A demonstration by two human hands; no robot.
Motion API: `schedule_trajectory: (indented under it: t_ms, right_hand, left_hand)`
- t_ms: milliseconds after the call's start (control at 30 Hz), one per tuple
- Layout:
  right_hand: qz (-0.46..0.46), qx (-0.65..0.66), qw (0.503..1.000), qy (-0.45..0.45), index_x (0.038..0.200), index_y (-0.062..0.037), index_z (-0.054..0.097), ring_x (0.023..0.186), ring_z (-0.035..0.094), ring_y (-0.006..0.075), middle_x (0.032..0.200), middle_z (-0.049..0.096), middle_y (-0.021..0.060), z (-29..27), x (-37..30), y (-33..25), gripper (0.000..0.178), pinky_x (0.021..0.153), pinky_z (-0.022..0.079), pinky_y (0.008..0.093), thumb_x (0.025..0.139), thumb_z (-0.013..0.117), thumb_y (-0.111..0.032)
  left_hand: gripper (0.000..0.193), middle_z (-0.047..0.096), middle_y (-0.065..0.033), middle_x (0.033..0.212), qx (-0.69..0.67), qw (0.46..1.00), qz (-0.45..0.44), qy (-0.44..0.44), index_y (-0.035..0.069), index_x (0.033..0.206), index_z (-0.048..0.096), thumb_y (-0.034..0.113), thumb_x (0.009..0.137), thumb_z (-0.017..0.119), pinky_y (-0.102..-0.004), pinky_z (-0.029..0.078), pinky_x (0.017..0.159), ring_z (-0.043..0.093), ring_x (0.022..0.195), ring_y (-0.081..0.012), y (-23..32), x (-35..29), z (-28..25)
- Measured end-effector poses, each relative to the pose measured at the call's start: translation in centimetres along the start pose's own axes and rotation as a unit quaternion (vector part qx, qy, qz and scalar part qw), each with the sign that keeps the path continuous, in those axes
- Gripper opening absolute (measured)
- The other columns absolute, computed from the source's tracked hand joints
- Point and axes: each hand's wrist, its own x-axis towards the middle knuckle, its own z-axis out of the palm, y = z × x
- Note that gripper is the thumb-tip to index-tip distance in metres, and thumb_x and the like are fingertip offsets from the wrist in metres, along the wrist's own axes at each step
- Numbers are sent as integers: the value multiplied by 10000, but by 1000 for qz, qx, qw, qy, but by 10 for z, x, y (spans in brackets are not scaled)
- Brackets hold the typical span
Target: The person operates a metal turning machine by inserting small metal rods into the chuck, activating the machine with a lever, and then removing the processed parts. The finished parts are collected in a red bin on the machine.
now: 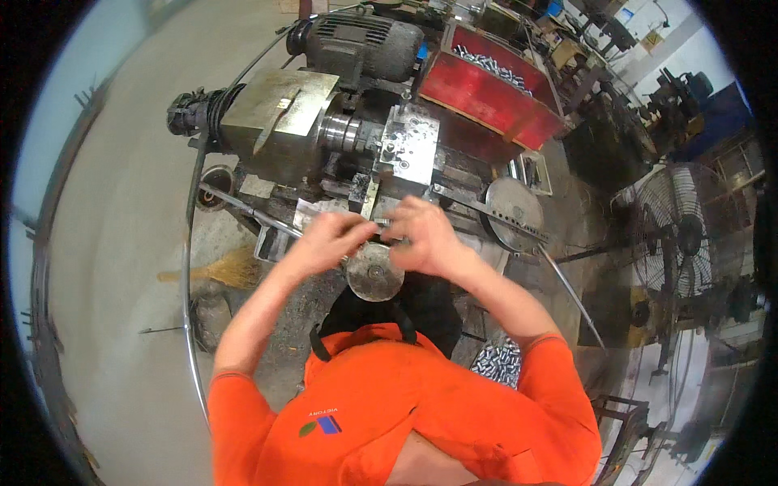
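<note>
Just beyond a round metal handwheel [375, 273], my two hands nearly meet in front of a lathe-like machine. My left hand [331, 241] is closed, thumb and fingers pinched toward a small dark spot between the hands. My right hand [423, 235] has its fingers curled in toward the same spot. Whatever the fingertips hold is too small and blurred to name. Past the hands sits the machine's metal tool block [411, 144], strewn with chips, beside a round spindle chuck [340, 132].
A flat metal tool lies on the headstock box [279, 97], with a motor [365, 47] behind. A red bin [491, 89] holds small metal parts; more parts [497, 364] are heaped by my right elbow. A broom [223, 270] lies left, and a fan [681, 231] stands right.
</note>
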Motion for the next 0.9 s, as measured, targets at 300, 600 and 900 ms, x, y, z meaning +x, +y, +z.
schedule_trajectory:
  t_ms: [300,600,900]
  right_hand:
    - [168,-242,954,-57,698,-41,685,862,570,308,766,653,149,15,121,81,248,774,440,405,555,594,-222]
    - [241,-97,964,-51,762,-122,731,754,645,327,754,660,164,37,130,114,254,735,519,362,568,596,-215]
    - [195,-129,966,-107,725,-27,691,755,633,363,753,637,213,32,153,100,244,717,513,392,567,593,-185]
  left_hand:
    - [296,627,-129,679,338,869,-131,337,24,1027,633,265,863,580,-327,474,600,607,598,-214,-46,-130,-160]
    - [323,606,-146,629,281,850,-285,343,-27,881,590,294,850,601,-384,456,577,606,589,-261,-90,-227,-127]
    - [336,618,-217,737,401,778,-318,364,-18,805,574,312,804,635,-479,466,661,601,734,-406,-137,-211,-132]
